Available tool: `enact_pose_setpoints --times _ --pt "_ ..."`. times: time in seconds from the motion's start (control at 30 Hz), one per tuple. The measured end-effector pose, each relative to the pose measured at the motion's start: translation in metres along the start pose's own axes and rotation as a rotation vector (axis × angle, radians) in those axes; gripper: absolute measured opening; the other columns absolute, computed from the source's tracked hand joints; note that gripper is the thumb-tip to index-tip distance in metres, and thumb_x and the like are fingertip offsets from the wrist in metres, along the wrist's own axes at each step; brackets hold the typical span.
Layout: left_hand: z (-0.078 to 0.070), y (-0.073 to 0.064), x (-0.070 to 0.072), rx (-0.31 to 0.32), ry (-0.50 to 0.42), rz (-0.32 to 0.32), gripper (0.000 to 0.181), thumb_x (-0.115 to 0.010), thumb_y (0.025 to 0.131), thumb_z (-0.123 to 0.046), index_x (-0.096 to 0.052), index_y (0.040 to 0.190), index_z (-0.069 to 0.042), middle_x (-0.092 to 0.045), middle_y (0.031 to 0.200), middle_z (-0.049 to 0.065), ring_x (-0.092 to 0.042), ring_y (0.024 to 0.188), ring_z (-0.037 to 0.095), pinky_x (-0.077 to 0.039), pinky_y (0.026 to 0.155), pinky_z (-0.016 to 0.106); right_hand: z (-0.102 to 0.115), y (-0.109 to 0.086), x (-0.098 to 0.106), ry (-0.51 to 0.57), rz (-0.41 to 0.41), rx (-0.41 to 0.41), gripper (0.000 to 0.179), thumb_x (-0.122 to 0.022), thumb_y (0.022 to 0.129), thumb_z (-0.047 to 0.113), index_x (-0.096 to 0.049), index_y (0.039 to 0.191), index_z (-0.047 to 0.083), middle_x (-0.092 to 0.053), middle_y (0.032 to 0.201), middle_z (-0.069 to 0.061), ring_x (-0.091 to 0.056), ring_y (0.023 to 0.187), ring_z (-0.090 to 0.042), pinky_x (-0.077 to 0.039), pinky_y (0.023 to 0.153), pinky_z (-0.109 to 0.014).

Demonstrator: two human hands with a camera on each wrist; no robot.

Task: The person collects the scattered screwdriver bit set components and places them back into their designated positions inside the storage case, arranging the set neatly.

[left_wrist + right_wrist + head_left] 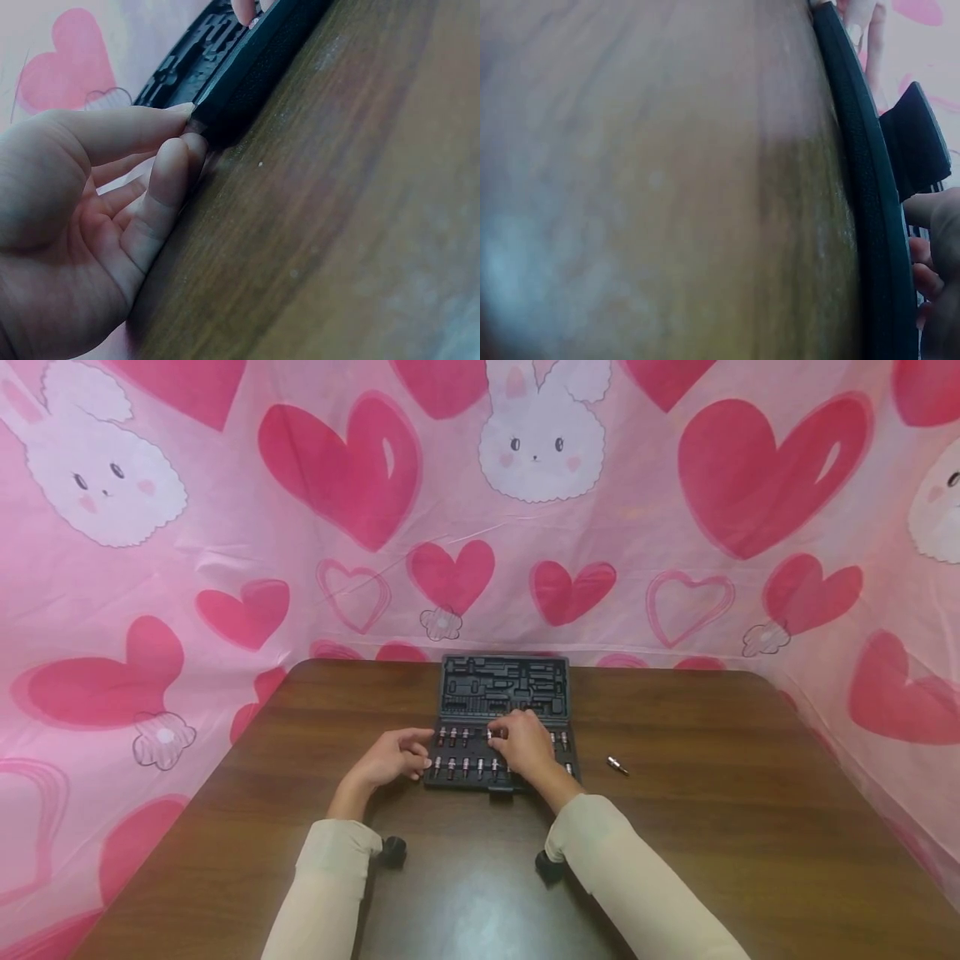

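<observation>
An open black plastic case (504, 749) lies on the table, with silver bit sockets (466, 767) standing in two rows in its near half. My right hand (525, 743) reaches over the back row and pinches a bit socket (490, 735) between thumb and index finger. In the right wrist view the curled fingers of my right hand (937, 262) show behind the case's front wall (870, 202). My left hand (390, 757) is at the case's left side. Seen from the left wrist, its thumb and fingers (169, 172) grip the case's corner (214, 120).
A single bit socket (617, 766) lies loose on the brown wooden table (690, 827), right of the case. The molded lid (504, 685) leans open at the back, and a latch (501, 795) juts from the front. A pink heart-patterned cloth (570, 527) hangs behind the table.
</observation>
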State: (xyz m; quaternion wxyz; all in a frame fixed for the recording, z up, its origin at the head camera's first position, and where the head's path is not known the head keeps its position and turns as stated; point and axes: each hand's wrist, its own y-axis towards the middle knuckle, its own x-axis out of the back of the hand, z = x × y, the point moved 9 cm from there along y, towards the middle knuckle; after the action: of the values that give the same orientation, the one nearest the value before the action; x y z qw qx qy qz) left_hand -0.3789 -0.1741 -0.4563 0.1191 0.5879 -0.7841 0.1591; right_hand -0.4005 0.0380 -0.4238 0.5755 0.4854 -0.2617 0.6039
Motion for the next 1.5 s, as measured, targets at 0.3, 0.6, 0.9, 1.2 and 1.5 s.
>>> enact_pose_setpoints --times 0.3,0.6,0.9,1.2,1.5 --pt "-0.001 0.0 0.001 -0.007 0.016 0.0 0.05 -0.066 0.087 0.0 -0.055 0.136 -0.003 -0.064 0.093 0.013 -0.062 0.076 0.025 -0.057 0.068 0.035 0.001 0.001 -0.002 -0.011 0.028 -0.011 0.023 -0.078 0.083 0.03 -0.078 0.105 0.023 -0.064 0.092 0.002 -0.054 0.089 -0.019 -0.047 0.079 -0.039" --pt "0.001 0.0 0.001 -0.014 0.009 0.009 0.051 -0.066 0.087 0.0 -0.054 0.136 -0.002 -0.064 0.094 0.014 -0.062 0.077 0.025 -0.057 0.069 0.035 0.004 0.002 -0.004 -0.043 0.074 -0.023 0.023 -0.076 0.085 0.032 -0.078 0.105 0.022 -0.066 0.101 0.0 -0.054 0.096 -0.02 -0.046 0.087 -0.04" --pt "0.003 0.002 0.001 -0.014 0.007 0.007 0.05 -0.066 0.088 0.0 -0.054 0.136 -0.002 -0.063 0.094 0.014 -0.062 0.077 0.025 -0.057 0.068 0.035 0.001 0.003 -0.005 -0.033 0.092 -0.03 0.024 -0.075 0.086 0.033 -0.077 0.107 0.023 -0.068 0.106 -0.002 -0.057 0.102 -0.024 -0.046 0.09 -0.043" --pt "0.004 0.002 0.0 -0.012 0.008 0.007 0.05 -0.066 0.087 0.0 -0.054 0.136 -0.002 -0.064 0.093 0.014 -0.062 0.076 0.024 -0.057 0.068 0.035 -0.001 0.002 -0.004 -0.045 0.111 -0.021 0.025 -0.074 0.086 0.036 -0.076 0.109 0.027 -0.069 0.105 0.001 -0.056 0.1 -0.022 -0.048 0.086 -0.043" --pt "0.003 0.002 0.0 -0.018 0.011 0.006 0.049 -0.066 0.087 0.0 -0.055 0.135 -0.002 -0.064 0.094 0.014 -0.062 0.077 0.025 -0.057 0.068 0.036 -0.004 -0.001 0.008 0.021 0.104 0.054 0.025 -0.075 0.085 0.032 -0.075 0.11 0.028 -0.064 0.078 0.011 -0.051 0.081 -0.015 -0.045 0.064 -0.033"
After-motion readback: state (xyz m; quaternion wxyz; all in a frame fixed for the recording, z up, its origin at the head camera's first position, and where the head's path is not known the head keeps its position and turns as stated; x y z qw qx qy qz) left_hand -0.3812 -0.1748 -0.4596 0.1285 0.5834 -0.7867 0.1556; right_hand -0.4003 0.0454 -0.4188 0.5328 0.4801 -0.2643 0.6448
